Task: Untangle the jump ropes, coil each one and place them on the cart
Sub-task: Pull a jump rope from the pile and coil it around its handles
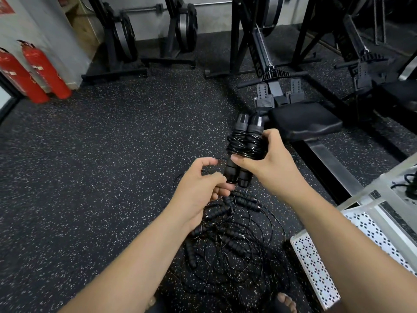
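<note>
My right hand grips a black jump rope whose two handles stand side by side, its thin cord wound tightly round their middle. My left hand is just below and to the left, its fingers curled at the lower ends of the handles, pinching the thin cord's end there. On the floor beneath my hands lies a tangled pile of jump ropes, several black handles among loose thin cords. The metal cart stands at the lower right, with a coiled black rope on its upper shelf.
Rowing machines with a black seat stand just beyond my hands on the right. Two red fire extinguishers lean at the far left wall. Weight racks line the back. A foot shows at the bottom edge.
</note>
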`<state>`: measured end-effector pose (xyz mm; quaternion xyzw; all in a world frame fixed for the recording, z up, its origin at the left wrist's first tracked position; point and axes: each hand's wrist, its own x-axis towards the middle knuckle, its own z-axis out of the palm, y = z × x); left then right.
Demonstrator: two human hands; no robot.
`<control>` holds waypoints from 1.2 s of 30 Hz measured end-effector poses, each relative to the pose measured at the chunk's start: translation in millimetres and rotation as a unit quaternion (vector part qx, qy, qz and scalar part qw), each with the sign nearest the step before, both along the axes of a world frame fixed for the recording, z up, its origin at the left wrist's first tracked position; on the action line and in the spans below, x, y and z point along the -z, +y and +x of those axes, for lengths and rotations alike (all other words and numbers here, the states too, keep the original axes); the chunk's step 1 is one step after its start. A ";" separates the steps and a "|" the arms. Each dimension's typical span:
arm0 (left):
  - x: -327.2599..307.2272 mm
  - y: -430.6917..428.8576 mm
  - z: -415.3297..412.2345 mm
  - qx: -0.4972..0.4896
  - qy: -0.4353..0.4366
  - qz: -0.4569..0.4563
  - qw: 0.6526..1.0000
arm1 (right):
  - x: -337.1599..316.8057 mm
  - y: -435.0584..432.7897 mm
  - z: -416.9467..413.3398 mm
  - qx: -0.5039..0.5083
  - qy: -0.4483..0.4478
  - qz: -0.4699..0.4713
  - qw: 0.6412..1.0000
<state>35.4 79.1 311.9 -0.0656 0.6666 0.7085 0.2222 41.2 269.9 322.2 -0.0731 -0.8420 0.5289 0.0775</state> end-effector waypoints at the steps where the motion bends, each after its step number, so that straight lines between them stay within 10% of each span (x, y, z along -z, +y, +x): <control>1: 0.5 0.5 -0.3 -0.004 -0.004 -0.008 1.000 | 0.4 -1.3 0.4 0.000 0.003 0.005 1.000; 9: 5.1 5.8 -4.3 -0.038 -0.046 -0.021 0.998 | -5.1 -16.2 5.1 -0.012 0.035 0.057 0.998; 17: -4.7 3.2 -6.2 -0.100 -0.196 0.157 0.963 | -7.7 -23.2 4.5 -0.017 0.051 0.069 0.996; 24: -13.9 -1.5 8.6 0.041 0.155 -0.107 0.981 | 8.7 3.7 -1.2 0.063 -0.033 -0.154 0.985; 36: -46.7 27.0 26.9 0.109 0.141 -0.094 0.980 | -29.1 30.2 56.8 0.083 -0.051 -0.290 0.952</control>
